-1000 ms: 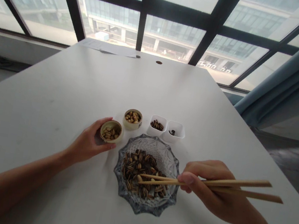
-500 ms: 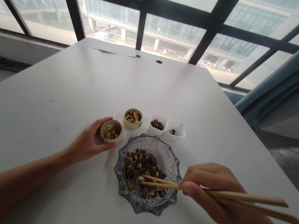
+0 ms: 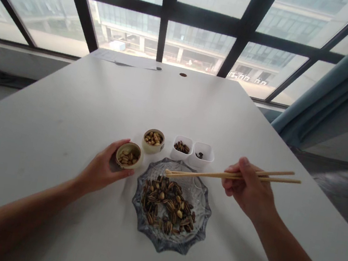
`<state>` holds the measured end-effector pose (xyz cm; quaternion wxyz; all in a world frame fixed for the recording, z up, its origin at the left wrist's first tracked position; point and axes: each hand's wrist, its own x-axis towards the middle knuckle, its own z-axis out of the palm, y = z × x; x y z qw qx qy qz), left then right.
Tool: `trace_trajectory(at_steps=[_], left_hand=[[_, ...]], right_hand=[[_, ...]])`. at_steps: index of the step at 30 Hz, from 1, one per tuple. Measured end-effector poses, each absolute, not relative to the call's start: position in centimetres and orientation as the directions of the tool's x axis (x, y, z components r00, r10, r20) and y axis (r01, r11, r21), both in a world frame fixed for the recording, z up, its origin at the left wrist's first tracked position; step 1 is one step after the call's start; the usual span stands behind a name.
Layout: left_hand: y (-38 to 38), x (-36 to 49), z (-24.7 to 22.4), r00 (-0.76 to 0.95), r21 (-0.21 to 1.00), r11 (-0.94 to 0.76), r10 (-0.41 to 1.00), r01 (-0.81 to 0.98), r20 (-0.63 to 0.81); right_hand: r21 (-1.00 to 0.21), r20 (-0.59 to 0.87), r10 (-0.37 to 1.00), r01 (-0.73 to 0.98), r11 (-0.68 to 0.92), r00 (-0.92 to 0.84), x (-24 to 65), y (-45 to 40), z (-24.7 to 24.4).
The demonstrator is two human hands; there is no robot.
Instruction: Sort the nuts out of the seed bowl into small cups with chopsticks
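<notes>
My left hand [image 3: 104,164] is wrapped around the side of a small ceramic bowl [image 3: 138,164] with pale, shelled-looking nuts or seeds inside. Gripped in my right hand [image 3: 249,187] is a pair of wooden chopsticks [image 3: 208,173]. Their tips are over the far-left part of a scalloped glass bowl [image 3: 198,238], above the seeds. A small pale nut [image 3: 167,172] appears pinched at the tips; its kind is unclear. Striped sunflower seeds [image 3: 168,225] fill much of the glass bowl, and a pale nut [image 3: 179,214] lies among them.
Behind the glass bowl stand a second ceramic bowl [image 3: 152,148] of light brown nuts, a white plastic cup [image 3: 179,154] of dark seeds and another white cup [image 3: 202,161] with a few black pieces. Papers [image 3: 126,58] lie at the white table's [image 3: 65,99] far edge.
My right hand has lifted the chopsticks out of the seeds, moving up and away with a pale nut at the tips. My left hand stays on the ceramic bowl.
</notes>
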<state>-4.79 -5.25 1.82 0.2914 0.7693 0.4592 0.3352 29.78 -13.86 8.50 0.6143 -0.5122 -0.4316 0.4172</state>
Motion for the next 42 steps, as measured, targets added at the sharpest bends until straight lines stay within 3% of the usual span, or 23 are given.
trace_trajectory(at_steps=[4,10,19,28,35,42], left_hand=[[-5.2,-4.8,1.8,0.355,0.752,-0.413,0.900,0.514,0.252],[-5.3,-4.9,1.9,0.351,0.747,-0.421,0.898,0.514,0.264],[-5.3,-5.0,1.1,0.377,0.787,-0.452,0.876,0.419,0.302],[-5.6,-5.2,1.2,0.466,0.662,-0.593,0.794,0.458,0.390],[-5.5,-5.1,1.1,0.436,0.688,-0.546,0.828,0.478,0.354],[-5.6,-4.8,1.2,0.427,0.655,-0.594,0.800,0.466,0.422]], right_hand=[[-0.969,-0.001,0.959,-0.237,0.069,0.282,30.1,-12.8,7.3],[-0.948,-0.068,0.967,-0.319,0.014,0.245,30.4,-12.9,6.9],[-0.943,-0.117,0.963,-0.331,-0.031,0.242,30.2,-12.8,6.7],[-0.969,-0.090,0.961,-0.244,-0.024,0.260,29.7,-13.1,6.5],[-0.970,-0.097,0.957,-0.241,-0.030,0.274,29.7,-13.1,6.3],[-0.974,-0.094,0.960,-0.223,-0.034,0.262,29.8,-13.1,6.4]])
